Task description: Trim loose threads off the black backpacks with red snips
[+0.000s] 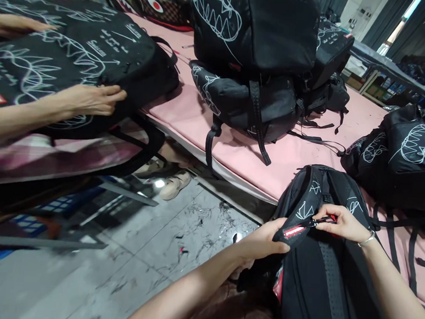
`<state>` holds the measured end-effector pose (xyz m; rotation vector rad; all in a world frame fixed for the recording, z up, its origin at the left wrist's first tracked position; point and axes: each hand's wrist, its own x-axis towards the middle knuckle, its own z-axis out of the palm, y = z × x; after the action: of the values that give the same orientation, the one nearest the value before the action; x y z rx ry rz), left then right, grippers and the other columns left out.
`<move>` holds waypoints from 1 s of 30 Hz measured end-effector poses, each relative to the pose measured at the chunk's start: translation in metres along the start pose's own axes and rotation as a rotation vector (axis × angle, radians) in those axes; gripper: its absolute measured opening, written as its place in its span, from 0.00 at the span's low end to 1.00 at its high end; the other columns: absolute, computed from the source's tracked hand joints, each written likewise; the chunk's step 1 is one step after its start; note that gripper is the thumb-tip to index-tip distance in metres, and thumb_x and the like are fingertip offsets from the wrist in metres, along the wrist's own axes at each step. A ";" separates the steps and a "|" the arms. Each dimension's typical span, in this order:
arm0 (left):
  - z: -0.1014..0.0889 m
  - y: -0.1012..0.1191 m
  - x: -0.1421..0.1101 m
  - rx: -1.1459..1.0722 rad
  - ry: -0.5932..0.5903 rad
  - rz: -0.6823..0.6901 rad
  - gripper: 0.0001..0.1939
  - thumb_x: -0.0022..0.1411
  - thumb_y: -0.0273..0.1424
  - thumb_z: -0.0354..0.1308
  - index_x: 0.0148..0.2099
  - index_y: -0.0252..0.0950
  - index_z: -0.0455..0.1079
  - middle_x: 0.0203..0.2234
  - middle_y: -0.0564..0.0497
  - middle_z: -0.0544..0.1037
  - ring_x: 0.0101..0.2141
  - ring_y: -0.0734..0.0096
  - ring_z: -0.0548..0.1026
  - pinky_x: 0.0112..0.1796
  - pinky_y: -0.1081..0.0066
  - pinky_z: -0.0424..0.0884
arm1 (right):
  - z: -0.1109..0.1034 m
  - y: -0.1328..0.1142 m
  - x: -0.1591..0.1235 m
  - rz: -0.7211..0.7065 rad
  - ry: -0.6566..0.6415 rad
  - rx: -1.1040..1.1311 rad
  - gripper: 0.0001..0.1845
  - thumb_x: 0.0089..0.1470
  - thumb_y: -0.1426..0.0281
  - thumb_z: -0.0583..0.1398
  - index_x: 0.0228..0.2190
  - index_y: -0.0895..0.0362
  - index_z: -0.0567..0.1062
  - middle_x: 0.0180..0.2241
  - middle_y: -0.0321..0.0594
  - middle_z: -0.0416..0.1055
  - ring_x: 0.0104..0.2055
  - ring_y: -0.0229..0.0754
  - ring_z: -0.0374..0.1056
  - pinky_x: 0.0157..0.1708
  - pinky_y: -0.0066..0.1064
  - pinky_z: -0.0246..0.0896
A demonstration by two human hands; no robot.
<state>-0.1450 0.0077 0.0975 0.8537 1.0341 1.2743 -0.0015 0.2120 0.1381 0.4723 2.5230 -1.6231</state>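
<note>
A black backpack (309,282) leans against the pink table edge in front of me, its back panel and shoulder straps facing up. My left hand (265,241) is closed on one shoulder strap (303,207), which carries white line drawings and a red label. In my right hand (337,222) is a small pair of thread snips (316,222) with black and red parts. The tips of the snips touch or hover just over the strap beside the red label; which of the two I cannot tell.
Stacked black backpacks (252,49) stand on the pink table (235,154), with more black bags (410,152) at right. At left, another person's hands (94,100) rest on a black backpack (132,58). Thread scraps litter the tiled floor (144,262).
</note>
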 end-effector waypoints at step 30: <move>0.004 -0.016 -0.004 -0.301 0.024 0.033 0.34 0.48 0.33 0.63 0.56 0.32 0.57 0.51 0.41 0.66 0.50 0.56 0.65 0.50 0.62 0.59 | 0.026 0.008 -0.003 -0.184 0.389 -0.042 0.13 0.47 0.63 0.62 0.33 0.60 0.73 0.32 0.41 0.69 0.32 0.35 0.64 0.33 0.28 0.61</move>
<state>-0.1359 0.0017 0.0848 0.6278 0.8224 1.4279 0.0020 0.1913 0.1205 0.6210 2.9541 -1.6735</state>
